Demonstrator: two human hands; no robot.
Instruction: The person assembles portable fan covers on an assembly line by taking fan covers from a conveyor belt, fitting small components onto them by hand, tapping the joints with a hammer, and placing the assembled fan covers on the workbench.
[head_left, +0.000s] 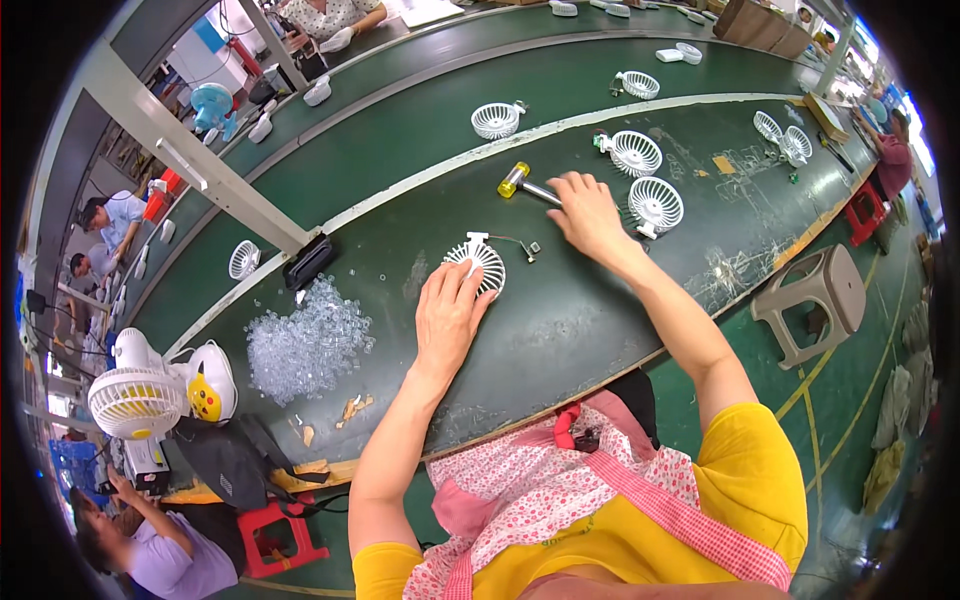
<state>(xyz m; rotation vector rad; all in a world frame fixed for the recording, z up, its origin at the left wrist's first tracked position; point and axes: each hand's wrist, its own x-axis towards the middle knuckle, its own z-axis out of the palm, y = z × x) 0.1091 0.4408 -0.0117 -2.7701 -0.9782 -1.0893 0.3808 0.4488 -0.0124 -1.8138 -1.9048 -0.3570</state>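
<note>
My left hand (449, 312) rests on a small white fan head (486, 262), holding it against the green table with fingers over its round grille. A short wire with a small part at its end (531, 252) trails from the fan head to the right. My right hand (592, 218) is closed at the handle end of a small hammer (516, 180) with a yellow head, which lies on the table; the fingers partly hide the handle. Beside the right hand are two more white fan heads, one nearer (656, 205) and one farther (636, 153).
A pile of clear small plastic pieces (310, 340) lies left, by a black case (309, 262). A white desk fan (137, 400) stands at the left edge. Beyond a white rail, a green conveyor (400, 160) carries fan heads. A stool (812, 300) stands right; other people sit around.
</note>
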